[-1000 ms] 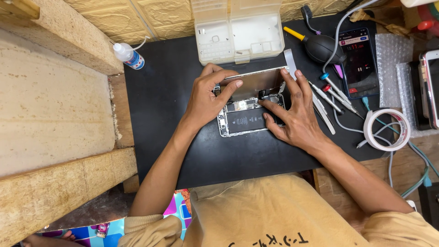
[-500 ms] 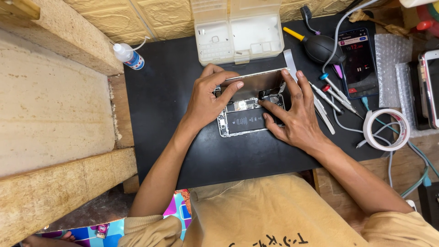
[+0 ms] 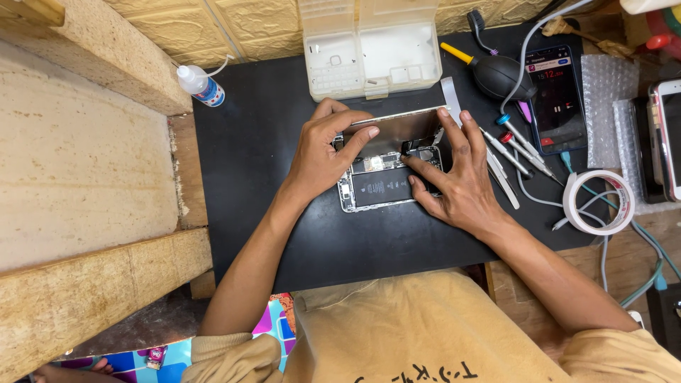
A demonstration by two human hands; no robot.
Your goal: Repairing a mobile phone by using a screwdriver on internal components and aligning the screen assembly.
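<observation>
Nothing had shifted since the earlier frames: both our hands sat where they had been, over the opened phone. We worked on a black mat, the largest thing, with a clear parts box at twelve o'clock and a roll of tape at three. At the mat's centre lay the opened phone, its dark battery exposed and its lifted screen panel tilted up behind. Our left hand pinched that panel's edge, while our right hand lay spread, thumb pressing near the phone's upper corner. We judged the panel light, stiff, brittle and tethered by thin cables, best gripped along its edges. A small dropper bottle stood at ten o'clock.
</observation>
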